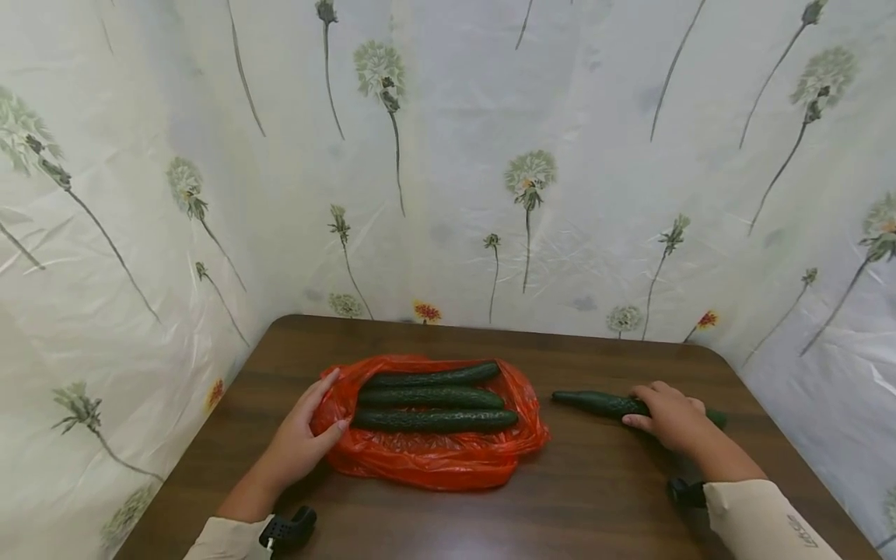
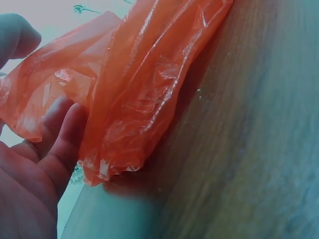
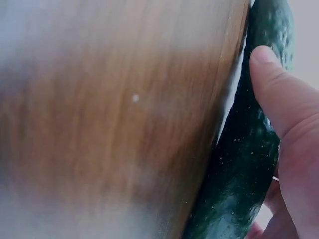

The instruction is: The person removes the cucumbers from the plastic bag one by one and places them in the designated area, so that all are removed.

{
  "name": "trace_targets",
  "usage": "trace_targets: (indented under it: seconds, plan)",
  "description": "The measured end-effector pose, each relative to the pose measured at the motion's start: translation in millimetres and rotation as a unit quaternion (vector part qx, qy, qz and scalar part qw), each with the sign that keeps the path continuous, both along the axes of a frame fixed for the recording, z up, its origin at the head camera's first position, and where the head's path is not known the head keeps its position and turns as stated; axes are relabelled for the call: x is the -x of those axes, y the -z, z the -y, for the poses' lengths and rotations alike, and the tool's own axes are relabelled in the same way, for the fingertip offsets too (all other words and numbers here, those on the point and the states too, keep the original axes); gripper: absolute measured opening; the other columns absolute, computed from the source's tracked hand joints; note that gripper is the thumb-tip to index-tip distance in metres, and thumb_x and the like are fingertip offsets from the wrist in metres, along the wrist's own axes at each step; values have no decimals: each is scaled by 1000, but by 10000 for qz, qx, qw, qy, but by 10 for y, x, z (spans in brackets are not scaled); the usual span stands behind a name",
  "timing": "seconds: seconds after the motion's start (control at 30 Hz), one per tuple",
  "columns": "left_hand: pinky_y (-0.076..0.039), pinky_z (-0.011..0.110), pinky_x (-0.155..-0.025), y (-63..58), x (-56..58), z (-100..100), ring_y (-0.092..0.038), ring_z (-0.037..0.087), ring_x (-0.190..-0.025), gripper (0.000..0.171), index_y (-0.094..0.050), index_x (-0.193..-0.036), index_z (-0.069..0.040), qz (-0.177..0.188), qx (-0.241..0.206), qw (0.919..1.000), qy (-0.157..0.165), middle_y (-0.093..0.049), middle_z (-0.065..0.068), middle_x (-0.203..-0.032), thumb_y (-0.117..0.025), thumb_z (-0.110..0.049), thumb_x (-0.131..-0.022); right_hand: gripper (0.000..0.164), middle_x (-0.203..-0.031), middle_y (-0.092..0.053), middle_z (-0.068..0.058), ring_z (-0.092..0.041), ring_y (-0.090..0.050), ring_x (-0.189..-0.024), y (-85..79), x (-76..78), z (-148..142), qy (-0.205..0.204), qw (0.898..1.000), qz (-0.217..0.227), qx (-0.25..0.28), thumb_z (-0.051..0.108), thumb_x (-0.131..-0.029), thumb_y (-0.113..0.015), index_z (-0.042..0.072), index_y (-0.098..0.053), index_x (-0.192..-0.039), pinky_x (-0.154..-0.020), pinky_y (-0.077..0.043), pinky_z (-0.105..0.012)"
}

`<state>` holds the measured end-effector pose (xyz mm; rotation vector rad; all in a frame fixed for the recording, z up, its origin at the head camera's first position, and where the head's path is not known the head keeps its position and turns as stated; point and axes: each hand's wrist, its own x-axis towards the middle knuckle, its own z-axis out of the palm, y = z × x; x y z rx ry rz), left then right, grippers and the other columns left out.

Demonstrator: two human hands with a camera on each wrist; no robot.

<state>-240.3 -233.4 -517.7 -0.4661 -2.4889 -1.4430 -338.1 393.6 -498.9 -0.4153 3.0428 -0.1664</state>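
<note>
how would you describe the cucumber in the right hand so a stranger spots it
On the brown table, look right of the red plastic bag. The dark green cucumber gripped by the right hand is the one. Unlike the three cucumbers in the bag, it is alone outside.

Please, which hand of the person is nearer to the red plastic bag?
The left. The left hand touches the left end of the red plastic bag; the right hand is apart, beyond its right end, gripping a cucumber.
</note>
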Motion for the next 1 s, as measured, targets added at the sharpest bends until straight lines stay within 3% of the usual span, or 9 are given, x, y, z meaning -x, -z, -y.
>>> trace_targets:
  seconds: [0.3, 0.53, 0.73, 1.0]
  plan:
    - [-41, 66, -110, 20, 46, -23, -35, 39, -151, 80, -32, -166, -28, -203, 102, 9997, -27, -41, 9, -163, -74, -23, -98, 79, -139, -55, -28, -51, -52, -123, -79, -99, 127, 114, 9986, -493, 144, 60, -91, -71, 7, -56, -147, -87, -39, -73]
    - [-47, 58, -108, 7, 36, -19, -42, 34, -146, 78, -36, -164, -26, -223, 246, 9994, -123, -44, 6, -160, -75, -20, -97, 76, -144, -53, -27, -53, -49, -127, -131, -181, 514, 191, 9955, -829, 413, 55, -92, -73, 10, -54, -150, -99, -31, -78]
    - [-42, 63, -110, 2, 19, 2, -39, 38, -148, 78, -35, -165, -25, -153, 311, 9994, -66, -43, 10, -161, -75, -22, -98, 69, -141, -57, -23, -48, -51, -128, -151, -197, 849, 85, 9934, -899, 709, 50, -94, -74, 11, -57, -148, -100, -32, -77]
    - [-45, 29, -109, 19, 14, -24, -42, 31, -145, 77, -36, -164, -28, -120, 220, 9996, -129, -45, 5, -160, -74, -21, -98, 69, -136, -62, -17, -40, -56, -125, -183, -219, 1239, -133, 9890, -1132, 948, 52, -91, -77, 12, -62, -144, -94, -36, -70]
